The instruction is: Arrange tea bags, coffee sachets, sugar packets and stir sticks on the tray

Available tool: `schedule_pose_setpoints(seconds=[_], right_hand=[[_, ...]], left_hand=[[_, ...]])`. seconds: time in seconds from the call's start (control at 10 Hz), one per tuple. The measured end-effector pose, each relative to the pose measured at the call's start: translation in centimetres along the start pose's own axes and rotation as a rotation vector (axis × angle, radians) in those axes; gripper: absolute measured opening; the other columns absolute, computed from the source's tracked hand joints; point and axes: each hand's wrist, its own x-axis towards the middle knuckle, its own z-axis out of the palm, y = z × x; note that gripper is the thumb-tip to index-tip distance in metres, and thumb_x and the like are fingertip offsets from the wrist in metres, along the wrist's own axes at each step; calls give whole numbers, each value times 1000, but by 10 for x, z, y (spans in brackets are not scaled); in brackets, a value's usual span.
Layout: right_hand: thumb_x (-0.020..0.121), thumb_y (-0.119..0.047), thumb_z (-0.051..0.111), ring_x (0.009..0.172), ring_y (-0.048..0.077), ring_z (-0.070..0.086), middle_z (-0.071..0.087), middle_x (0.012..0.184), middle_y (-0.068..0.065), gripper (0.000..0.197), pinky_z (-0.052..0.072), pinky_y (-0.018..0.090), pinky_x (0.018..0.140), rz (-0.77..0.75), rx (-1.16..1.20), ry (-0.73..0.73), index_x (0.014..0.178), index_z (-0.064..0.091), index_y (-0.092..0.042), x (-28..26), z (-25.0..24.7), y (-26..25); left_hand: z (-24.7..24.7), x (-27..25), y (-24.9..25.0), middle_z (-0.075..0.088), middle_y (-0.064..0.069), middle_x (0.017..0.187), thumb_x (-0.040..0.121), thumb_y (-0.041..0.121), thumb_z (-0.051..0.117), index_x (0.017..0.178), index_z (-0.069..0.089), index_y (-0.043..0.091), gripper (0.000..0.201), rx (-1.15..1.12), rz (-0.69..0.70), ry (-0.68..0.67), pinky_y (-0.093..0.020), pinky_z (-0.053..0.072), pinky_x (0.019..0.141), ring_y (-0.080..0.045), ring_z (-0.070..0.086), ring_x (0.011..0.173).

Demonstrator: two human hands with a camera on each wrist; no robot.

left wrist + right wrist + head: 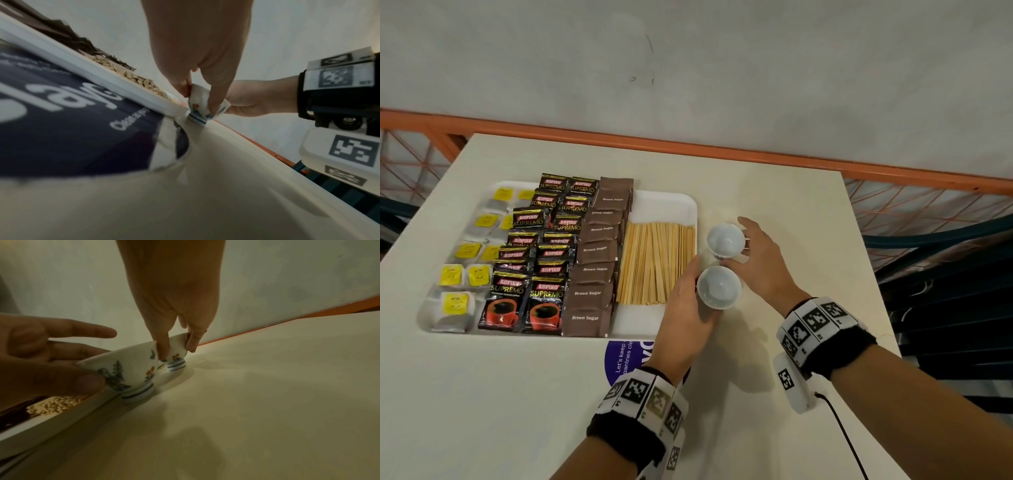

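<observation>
The white tray [664,202] is sitting on the cream counter [774,192] with tea bags [453,303] lying at its left, Kopiko coffee sachets [544,301] beside them, brown sugar packets [589,294] next, and wooden stir sticks [654,260] at the right. Just off the tray's right edge, two small painted cups are standing (both upright). The left hand [685,311] is pinching the nearer cup [719,287] with curled fingers [216,97], while the right hand [763,260] is gripping the farther cup [726,240].
</observation>
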Motion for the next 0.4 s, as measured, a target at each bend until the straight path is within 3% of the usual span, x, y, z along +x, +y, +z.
schedule_pose_setpoints(seconds=[0.1, 0.2, 0.3, 0.4], right_hand=[[74, -19, 77, 115, 22, 52, 50, 131, 8, 82, 41, 36, 102, 17, 28, 6, 141, 30, -15, -1, 0, 1], [77, -16, 74, 107, 21, 53, 48, 129, 10, 81, 45, 30, 94, 47, 62, 6, 143, 26, -18, -6, -2, 5], [81, -11, 70, 99, 20, 52, 48, 125, 13, 78, 47, 32, 93, 64, 45, 33, 144, 24, -16, -16, -8, 20], [82, -5, 66, 99, 17, 50, 51, 123, 14, 70, 45, 30, 91, 71, -3, 131, 142, 30, -13, -46, -23, 40]], left_hand=[[0, 0, -4, 50, 12, 127, 82, 25, 68, 128, 36, 40, 58, 35, -3, -8, -31, 36, 104, -4, 47, 117], [1, -1, -4, 48, 14, 128, 81, 28, 70, 127, 38, 39, 57, 68, 15, -24, -26, 34, 105, 1, 44, 118], [-4, -9, -5, 38, 33, 123, 81, 27, 69, 127, 33, 39, 60, 133, 63, -26, 0, 23, 99, 21, 33, 115], [-16, -29, -9, 37, 26, 123, 83, 23, 67, 133, 35, 29, 60, 218, 123, 0, 5, 21, 97, 16, 32, 115]])
